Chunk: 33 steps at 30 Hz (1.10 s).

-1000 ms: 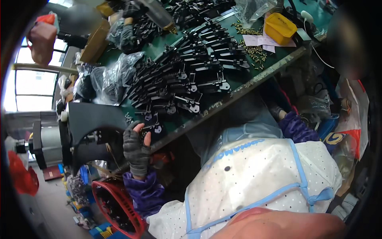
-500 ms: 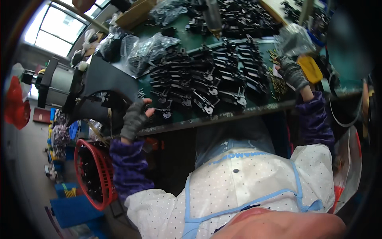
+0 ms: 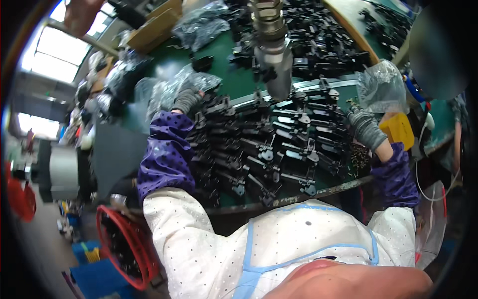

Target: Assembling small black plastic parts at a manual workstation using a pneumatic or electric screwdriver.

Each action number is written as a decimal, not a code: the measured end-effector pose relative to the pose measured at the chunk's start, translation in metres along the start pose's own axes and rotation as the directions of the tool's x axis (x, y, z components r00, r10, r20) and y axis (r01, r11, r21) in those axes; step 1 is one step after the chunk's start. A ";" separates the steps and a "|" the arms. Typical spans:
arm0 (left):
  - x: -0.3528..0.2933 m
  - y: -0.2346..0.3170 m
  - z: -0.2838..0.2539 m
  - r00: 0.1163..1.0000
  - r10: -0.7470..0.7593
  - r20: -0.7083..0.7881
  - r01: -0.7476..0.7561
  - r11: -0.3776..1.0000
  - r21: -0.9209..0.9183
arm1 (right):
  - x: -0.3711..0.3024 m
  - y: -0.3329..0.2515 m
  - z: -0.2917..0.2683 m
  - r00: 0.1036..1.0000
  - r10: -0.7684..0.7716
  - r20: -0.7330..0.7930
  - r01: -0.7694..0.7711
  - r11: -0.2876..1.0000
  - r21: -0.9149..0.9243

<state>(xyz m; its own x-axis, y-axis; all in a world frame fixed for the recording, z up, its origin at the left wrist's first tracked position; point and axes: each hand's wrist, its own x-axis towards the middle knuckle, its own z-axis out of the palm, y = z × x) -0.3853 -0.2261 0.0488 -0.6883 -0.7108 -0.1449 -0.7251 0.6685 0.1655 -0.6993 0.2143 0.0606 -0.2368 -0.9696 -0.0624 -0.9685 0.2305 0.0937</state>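
Green workbench, rows of black metal parts across its near half, clear plastic bag by the left hand, right hand at the rows' right end, both half-curled, contents too indistinct to tell, brass screws near right wrist.

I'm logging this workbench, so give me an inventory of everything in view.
Table: one, green, centre
Hinge-like parts: many, black, across the table
Small pieces: many, brass-coloured, table's right
Plastic bags: several, clear, on the table
Container: one, yellow, table's right
Overhead tool: one, silver, top centre
Box: one, brown, upper left
Machine: one, grey, far left
Basket: one, red, lower left
Smock: one, white, below
Sleeves: two, purple, forearms
Left grip: one, grey-gloved, beside a bag
Right grip: one, grey-gloved, beside pieces
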 end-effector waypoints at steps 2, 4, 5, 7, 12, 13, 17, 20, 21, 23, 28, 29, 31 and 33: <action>0.029 -0.021 0.022 1.000 0.004 0.020 -0.007 0.994 0.109 | -0.005 -0.005 -0.042 0.976 -0.047 -0.211 0.104 0.958 0.266; 0.015 0.012 -0.003 0.995 -0.089 -0.037 0.095 0.963 0.253 | 0.002 0.000 -0.076 0.949 0.003 -0.315 0.119 0.921 0.370; 0.018 0.006 0.001 0.996 -0.086 -0.028 0.090 0.967 0.239 | 0.018 -0.008 -0.095 0.945 0.017 -0.327 0.087 0.950 0.300; 0.029 -0.014 0.007 0.968 -0.250 -0.026 0.249 0.942 0.225 | 0.062 -0.006 -0.091 0.957 0.055 -0.286 -0.001 0.983 0.182; 0.017 -0.026 0.016 0.989 0.062 -0.131 -0.029 0.969 0.245 | 0.163 0.015 -0.036 0.994 -0.064 0.087 0.059 0.997 0.058; 0.010 -0.024 0.010 0.998 -0.022 -0.066 0.034 0.981 0.190 | 0.165 -0.005 -0.063 0.955 -0.050 0.293 0.013 0.992 0.126; 0.018 -0.035 0.029 0.980 -0.049 -0.194 0.086 0.978 0.188 | 0.199 0.022 -0.044 0.946 -0.129 0.297 0.108 0.990 0.085; 0.033 -0.022 0.016 0.976 -0.186 -0.108 0.177 0.980 -0.092 | 0.214 0.033 -0.043 0.941 -0.170 0.294 0.153 0.985 0.079; 0.043 -0.031 0.017 0.977 -0.211 -0.032 0.196 0.947 -0.254 | 0.221 0.032 -0.035 0.936 -0.192 0.295 0.175 0.981 0.084; 0.066 -0.055 0.025 0.968 -0.224 -0.113 0.190 0.948 -0.255 | 0.245 0.027 -0.030 0.924 -0.249 0.290 0.237 0.969 0.076; 0.086 0.039 0.034 1.000 -0.019 -0.014 0.020 0.993 0.115 | 0.215 0.081 -0.022 0.956 -0.255 0.144 0.259 0.966 -0.008; 0.073 0.036 0.026 0.986 0.166 0.031 -0.166 0.986 0.007 | 0.204 0.080 -0.023 0.951 -0.309 -0.009 0.309 0.950 0.033; 0.040 0.053 0.016 0.979 0.179 0.097 -0.169 0.980 -0.106 | 0.122 0.028 -0.045 0.957 -0.148 -0.248 0.235 0.898 0.371; 0.022 0.039 0.017 0.976 0.219 -0.012 -0.219 0.970 -0.107 | 0.071 0.002 -0.059 0.992 -0.097 -0.082 0.100 0.995 0.028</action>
<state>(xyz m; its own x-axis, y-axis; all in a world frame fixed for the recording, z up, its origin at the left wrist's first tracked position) -0.4289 -0.2120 0.0350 -0.8302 -0.5496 -0.0930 -0.5501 0.7808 0.2964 -0.7138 0.1415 0.1147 -0.1342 -0.9909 0.0107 -0.9891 0.1346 0.0592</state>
